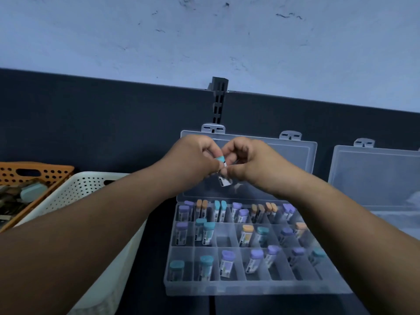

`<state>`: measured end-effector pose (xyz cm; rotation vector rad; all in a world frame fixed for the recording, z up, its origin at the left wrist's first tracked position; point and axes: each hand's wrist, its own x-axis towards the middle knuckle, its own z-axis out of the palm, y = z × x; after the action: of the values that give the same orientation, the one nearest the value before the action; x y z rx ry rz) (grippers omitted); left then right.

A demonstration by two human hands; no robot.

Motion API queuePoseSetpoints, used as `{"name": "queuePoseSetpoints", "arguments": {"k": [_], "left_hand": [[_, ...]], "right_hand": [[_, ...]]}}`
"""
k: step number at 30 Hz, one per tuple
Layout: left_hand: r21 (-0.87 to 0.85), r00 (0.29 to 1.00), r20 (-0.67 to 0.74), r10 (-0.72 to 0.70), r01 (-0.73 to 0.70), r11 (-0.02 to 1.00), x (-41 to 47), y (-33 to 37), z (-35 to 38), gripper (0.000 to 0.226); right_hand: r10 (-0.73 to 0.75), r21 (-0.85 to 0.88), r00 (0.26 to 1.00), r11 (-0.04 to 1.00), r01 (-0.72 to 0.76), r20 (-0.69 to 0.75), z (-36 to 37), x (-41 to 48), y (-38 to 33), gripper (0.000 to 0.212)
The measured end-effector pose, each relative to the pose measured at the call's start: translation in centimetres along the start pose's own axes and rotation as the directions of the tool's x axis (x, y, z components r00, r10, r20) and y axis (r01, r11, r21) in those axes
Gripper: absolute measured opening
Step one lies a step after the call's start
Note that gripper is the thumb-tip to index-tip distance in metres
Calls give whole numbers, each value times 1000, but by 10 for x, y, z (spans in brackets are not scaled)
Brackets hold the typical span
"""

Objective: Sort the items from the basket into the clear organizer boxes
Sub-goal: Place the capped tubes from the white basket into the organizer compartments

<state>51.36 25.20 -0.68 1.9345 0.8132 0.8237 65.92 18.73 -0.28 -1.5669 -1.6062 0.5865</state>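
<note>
Teal-capped vial (225, 181) being held at centre of frame, in front of raised lid (295, 155) of organizer box (250, 288). Being pinched from both sides: left hand (197, 159) grip closed near cap, right hand (250, 163) grip closed on body. Long axis near upright, cap up, base pointing down toward compartments below. Both hands equally near. White basket (91, 189) lying at left. Next move judged as lowering base-first.
</note>
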Motion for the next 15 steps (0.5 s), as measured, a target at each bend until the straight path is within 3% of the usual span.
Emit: {"name": "queuePoseSetpoints", "arguments": {"k": [6,10,15], "left_hand": [[-31,998,46,-36,37,999,9,-2,20,11],[7,996,70,-53,52,999,13,-7,30,8],[137,982,168,-85,62,989,18,-5,59,4]], "right_hand": [[70,-74,993,994,-77,-90,-28,-14,26,32],[132,-20,976,990,-138,-171,-62,-28,39,13],[187,-81,976,977,-196,-109,-83,-41,58,4]]}}
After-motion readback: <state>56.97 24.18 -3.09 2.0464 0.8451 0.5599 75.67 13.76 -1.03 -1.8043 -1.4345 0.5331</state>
